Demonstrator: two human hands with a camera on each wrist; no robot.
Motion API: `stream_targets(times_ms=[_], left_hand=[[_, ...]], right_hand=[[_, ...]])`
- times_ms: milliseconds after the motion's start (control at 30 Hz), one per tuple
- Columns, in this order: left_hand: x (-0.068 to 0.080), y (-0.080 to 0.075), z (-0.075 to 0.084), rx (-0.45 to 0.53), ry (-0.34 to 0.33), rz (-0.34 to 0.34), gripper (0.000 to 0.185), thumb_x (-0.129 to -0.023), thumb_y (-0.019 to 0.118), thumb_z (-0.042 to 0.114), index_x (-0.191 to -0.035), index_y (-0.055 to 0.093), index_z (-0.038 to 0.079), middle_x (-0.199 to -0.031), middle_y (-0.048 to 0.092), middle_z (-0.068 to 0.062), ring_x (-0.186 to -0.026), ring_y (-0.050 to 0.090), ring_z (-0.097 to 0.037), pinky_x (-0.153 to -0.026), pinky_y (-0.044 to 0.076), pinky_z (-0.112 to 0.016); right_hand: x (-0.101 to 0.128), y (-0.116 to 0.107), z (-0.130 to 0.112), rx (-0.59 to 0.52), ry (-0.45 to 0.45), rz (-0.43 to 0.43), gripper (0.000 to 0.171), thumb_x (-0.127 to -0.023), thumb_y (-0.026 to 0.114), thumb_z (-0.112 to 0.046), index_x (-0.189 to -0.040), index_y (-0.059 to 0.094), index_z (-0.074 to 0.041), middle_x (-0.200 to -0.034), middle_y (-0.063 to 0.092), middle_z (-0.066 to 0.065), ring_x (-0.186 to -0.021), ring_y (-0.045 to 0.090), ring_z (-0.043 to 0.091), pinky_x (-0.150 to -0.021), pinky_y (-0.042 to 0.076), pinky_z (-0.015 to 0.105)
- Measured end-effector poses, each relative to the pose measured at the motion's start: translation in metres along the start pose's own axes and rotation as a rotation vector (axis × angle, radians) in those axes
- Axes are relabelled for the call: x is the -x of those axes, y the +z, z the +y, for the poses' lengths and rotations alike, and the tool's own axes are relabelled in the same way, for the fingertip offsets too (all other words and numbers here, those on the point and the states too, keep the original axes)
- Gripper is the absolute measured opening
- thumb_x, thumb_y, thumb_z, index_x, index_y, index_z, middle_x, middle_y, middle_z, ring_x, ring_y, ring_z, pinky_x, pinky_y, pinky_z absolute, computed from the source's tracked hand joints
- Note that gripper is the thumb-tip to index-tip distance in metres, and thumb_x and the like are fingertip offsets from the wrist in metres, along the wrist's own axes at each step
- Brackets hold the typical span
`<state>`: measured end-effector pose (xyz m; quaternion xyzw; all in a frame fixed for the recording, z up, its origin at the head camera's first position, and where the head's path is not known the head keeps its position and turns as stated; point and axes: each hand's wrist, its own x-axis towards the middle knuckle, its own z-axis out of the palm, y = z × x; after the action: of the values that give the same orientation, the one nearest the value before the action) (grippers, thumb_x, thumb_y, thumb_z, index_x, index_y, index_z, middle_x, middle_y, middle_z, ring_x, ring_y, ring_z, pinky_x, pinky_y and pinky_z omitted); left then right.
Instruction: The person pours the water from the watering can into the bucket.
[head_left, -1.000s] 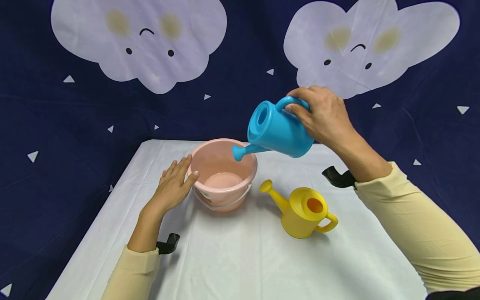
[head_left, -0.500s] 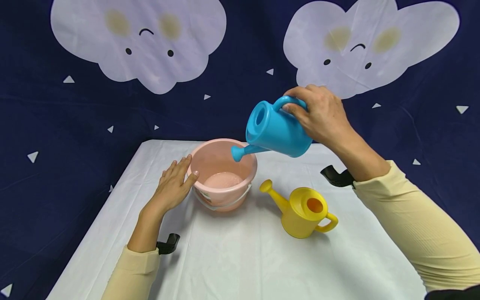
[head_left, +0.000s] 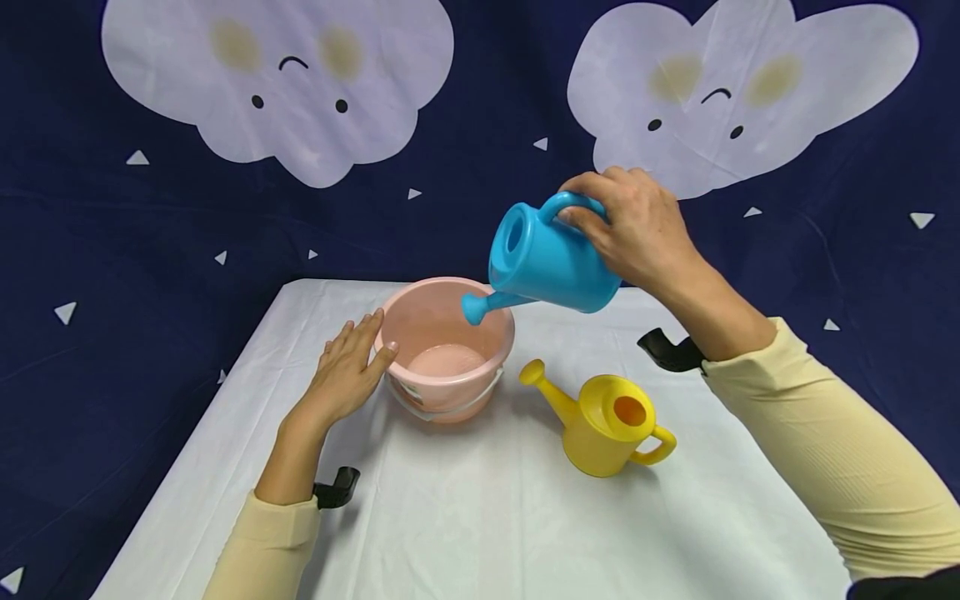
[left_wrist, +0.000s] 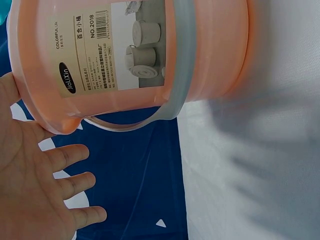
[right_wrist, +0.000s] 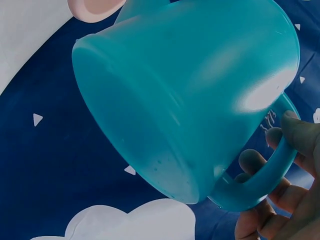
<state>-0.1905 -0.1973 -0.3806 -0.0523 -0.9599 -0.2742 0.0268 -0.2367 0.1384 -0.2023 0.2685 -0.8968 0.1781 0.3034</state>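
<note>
pink bucket (head_left: pixel 447 350) on white tablecloth (head_left: pixel 480 517) | blue watering can (head_left: pixel 547 262) tilted, spout over bucket rim — right hand (head_left: pixel 637 229) curled round its handle | left hand (head_left: pixel 347 371) flat, fingers straight against bucket side | yellow watering can (head_left: pixel 603 423) just right of the bucket

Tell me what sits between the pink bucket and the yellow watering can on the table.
Only bare white tablecloth between pink bucket and yellow watering can, per the head view.

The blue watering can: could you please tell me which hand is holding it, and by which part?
The right hand grips the blue watering can by its loop handle; the left hand only rests against the pink bucket.
</note>
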Motion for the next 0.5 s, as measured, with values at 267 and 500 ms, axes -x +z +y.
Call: stream_targets(times_ms=[267,500], left_hand=[[0.0001,-0.0005,-0.0002,-0.004,-0.002,0.000,0.068,-0.098,0.028,0.056,-0.153,0.007,0.023,-0.160,0.010,-0.012,-0.147,0.001,-0.039,-0.113,-0.001,-0.064],[-0.0002,-0.0005,-0.0003,-0.005,-0.001,0.004,0.069,-0.097,0.028,0.057,-0.153,0.008,0.022,-0.160,0.010,-0.012,-0.147,0.001,-0.039,-0.113,-0.001,-0.065]], right_hand=[[-0.0033,0.0013,-0.0035,0.012,-0.028,-0.017,0.020,-0.091,0.064,-0.025,-0.107,0.068,-0.014,-0.091,0.066,0.013,-0.081,0.053,0.030,-0.072,0.042,0.042],[-0.0042,0.0013,-0.0065,0.027,-0.035,-0.034,0.022,-0.091,0.063,-0.026,-0.109,0.067,-0.014,-0.089,0.064,0.013,-0.081,0.052,0.030,-0.072,0.042,0.041]])
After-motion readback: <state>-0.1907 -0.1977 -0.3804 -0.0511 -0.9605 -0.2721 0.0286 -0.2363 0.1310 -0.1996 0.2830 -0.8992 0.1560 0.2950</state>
